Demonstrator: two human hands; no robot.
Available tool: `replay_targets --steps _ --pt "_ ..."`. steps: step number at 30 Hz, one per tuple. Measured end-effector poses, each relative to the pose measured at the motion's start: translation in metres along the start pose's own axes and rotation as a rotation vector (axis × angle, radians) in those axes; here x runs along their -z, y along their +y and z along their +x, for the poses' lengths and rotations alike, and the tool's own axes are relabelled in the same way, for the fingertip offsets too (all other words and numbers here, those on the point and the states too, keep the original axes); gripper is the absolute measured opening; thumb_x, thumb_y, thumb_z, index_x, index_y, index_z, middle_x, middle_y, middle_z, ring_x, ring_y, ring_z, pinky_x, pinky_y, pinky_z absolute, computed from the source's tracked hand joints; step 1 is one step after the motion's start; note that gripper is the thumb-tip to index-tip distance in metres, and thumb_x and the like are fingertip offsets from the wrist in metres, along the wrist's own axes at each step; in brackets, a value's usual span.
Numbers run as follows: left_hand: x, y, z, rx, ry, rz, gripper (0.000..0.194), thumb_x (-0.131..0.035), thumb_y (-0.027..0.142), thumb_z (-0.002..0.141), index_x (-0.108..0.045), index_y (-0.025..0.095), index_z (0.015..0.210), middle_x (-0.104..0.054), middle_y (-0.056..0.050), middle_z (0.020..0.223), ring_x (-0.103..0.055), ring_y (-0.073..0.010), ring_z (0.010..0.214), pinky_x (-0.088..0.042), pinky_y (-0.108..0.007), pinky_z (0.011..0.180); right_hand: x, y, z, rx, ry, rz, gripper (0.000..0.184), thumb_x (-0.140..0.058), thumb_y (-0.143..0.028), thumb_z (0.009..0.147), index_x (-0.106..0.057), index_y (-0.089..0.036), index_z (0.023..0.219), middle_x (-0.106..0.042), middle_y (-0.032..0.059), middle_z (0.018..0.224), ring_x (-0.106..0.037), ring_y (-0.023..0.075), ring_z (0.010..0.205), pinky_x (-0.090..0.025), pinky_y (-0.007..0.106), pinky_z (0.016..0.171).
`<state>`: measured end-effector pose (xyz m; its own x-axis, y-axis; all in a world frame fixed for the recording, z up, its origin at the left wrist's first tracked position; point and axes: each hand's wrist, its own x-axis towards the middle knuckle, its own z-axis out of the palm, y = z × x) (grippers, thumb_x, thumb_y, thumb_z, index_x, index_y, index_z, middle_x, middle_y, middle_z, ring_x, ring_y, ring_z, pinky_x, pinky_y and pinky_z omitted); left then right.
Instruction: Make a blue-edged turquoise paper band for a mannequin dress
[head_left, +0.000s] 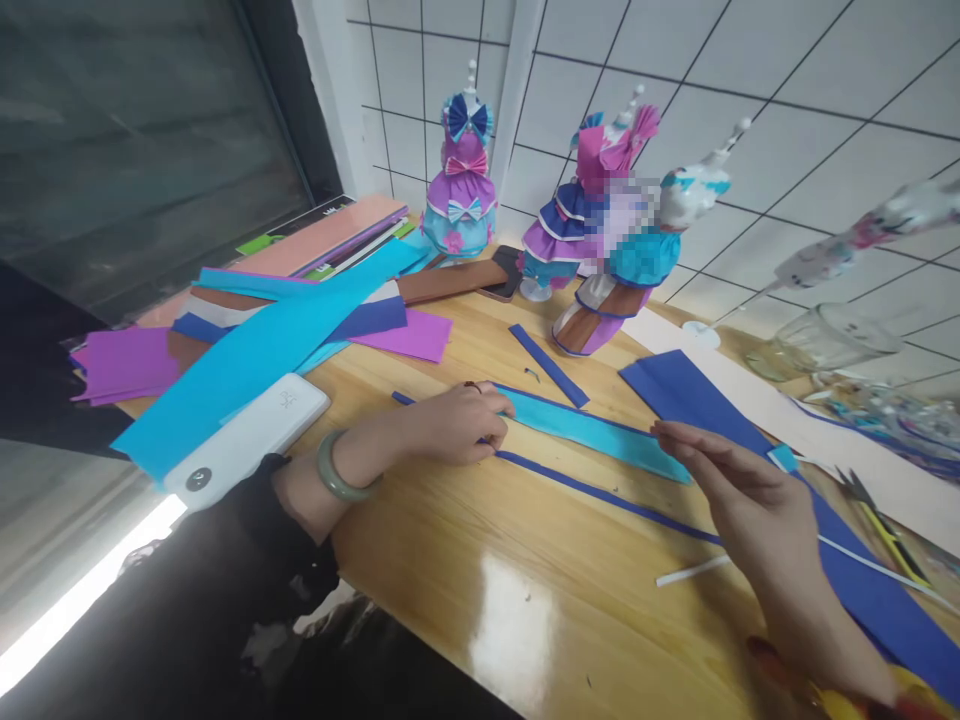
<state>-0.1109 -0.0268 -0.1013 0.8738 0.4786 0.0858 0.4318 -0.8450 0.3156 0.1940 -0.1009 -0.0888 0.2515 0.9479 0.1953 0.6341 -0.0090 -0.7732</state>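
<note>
A turquoise crepe paper strip (589, 425) with a dark blue edging along its far side lies across the wooden table. At its left end, my left hand (461, 425) is closed with curled fingers on the strip. My right hand (761, 515) is at the other end, thumb and fingers pressed together at the strip's blue-edged corner; what lies between the fingertips is partly hidden. A thin dark blue paper strip (600, 492) runs below the turquoise one, passing under my left hand and towards my right wrist.
Folded coloured paper (277, 330) and a white phone (247, 440) are at left. Dressed doll-like figures (459, 180) stand along the tiled wall. A broad blue paper (697, 400), scissors (881, 525) and a glass jar (832, 335) are at right. A short blue strip (547, 365) lies behind.
</note>
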Motion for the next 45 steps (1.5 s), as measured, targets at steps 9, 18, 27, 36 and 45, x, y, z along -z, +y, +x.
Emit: replay_targets --steps 9,18,27,36,45 --pt "0.000 0.002 0.001 -0.001 0.021 -0.031 0.016 -0.049 0.018 0.082 -0.063 0.018 0.075 -0.058 -0.008 0.110 -0.049 -0.0221 0.108 -0.037 -0.035 0.095 0.038 0.068 -0.012 0.415 -0.091 -0.580 0.027 -0.044 -0.033 0.089 -0.064 -0.020 0.104 -0.068 0.0116 0.099 -0.063 0.0267 0.090 -0.053 0.042 0.075" --pt "-0.003 0.000 0.001 0.028 0.040 -0.084 0.015 -0.051 0.018 0.081 -0.063 0.019 0.073 -0.057 -0.008 0.113 -0.047 -0.0244 0.112 -0.037 -0.038 0.094 0.041 0.080 -0.010 0.608 -0.167 -0.727 0.038 -0.040 -0.027 0.092 -0.056 -0.012 0.122 -0.069 0.0149 0.099 -0.061 0.0263 0.094 -0.050 0.040 0.077" --pt "-0.002 0.001 0.001 -0.001 0.057 -0.096 0.014 -0.051 0.015 0.080 -0.062 0.019 0.073 -0.059 -0.007 0.106 -0.052 -0.0209 0.104 -0.037 -0.035 0.094 0.042 0.078 -0.011 0.674 -0.197 -0.780 0.036 -0.041 -0.024 0.091 -0.059 -0.013 0.120 -0.068 0.0142 0.102 -0.059 0.0272 0.096 -0.049 0.041 0.079" --pt "-0.002 0.002 0.002 0.012 0.047 -0.096 0.013 -0.052 0.016 0.080 -0.062 0.019 0.073 -0.061 -0.006 0.105 -0.052 -0.0206 0.104 -0.037 -0.035 0.095 0.040 0.069 -0.007 0.646 -0.228 -0.916 0.037 -0.038 -0.019 0.089 -0.063 -0.012 0.114 -0.064 0.0163 0.101 -0.057 0.0289 0.090 -0.048 0.043 0.076" --pt "0.004 0.000 -0.003 0.083 -0.018 -0.181 0.014 -0.048 0.016 0.083 -0.061 0.018 0.077 -0.055 -0.009 0.122 -0.051 -0.0219 0.116 -0.041 -0.032 0.093 0.041 0.069 -0.009 0.651 -0.227 -0.970 0.038 -0.040 -0.016 0.086 -0.061 -0.008 0.116 -0.063 0.0178 0.103 -0.055 0.0298 0.092 -0.047 0.043 0.078"
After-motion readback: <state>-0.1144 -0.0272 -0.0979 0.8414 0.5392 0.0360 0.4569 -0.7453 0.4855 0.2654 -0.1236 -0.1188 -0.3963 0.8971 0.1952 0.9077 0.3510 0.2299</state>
